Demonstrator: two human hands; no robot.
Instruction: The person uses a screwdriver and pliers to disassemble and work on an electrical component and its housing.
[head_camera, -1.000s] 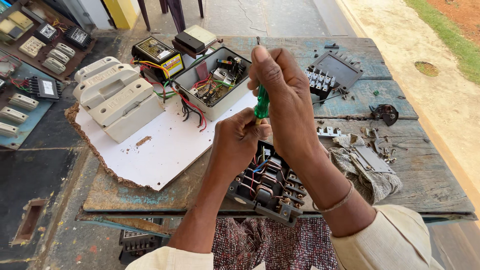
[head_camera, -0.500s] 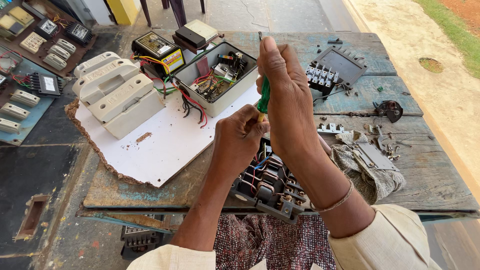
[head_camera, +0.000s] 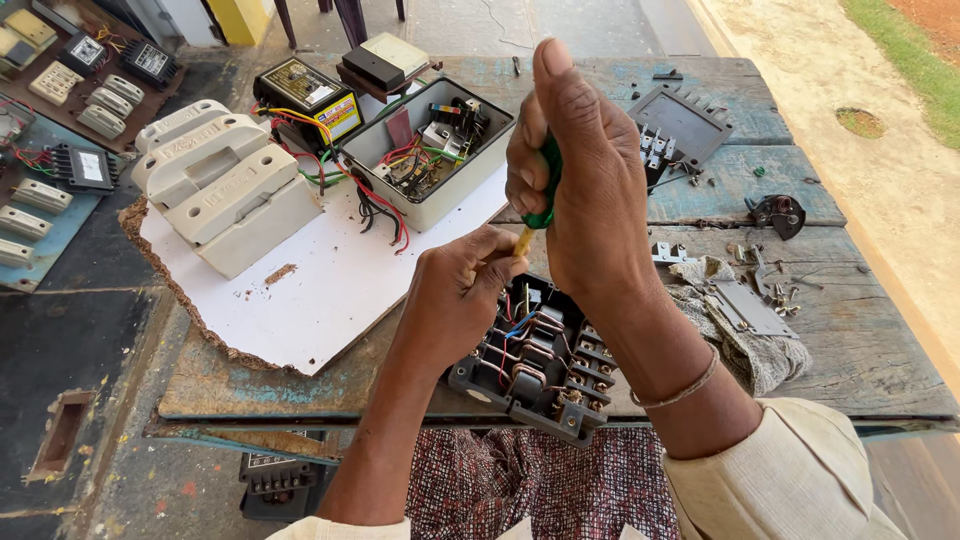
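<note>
Green-handled screwdriver stands nearly upright in the right hand, whose fingers are closed round the handle. Left hand pinches the yellowish shaft low down, fingers curled, seemingly steadying the tip, which is hidden. Just below them, at the near edge of the weathered wooden table, sits a black switch block with coils and coloured wires. Far left lies an open grey box of wiring on a white board.

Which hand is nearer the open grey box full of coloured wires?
Right. The right hand, gripping the green screwdriver, is just beside the grey box; the left hand sits lower, toward the black switch unit.
</note>
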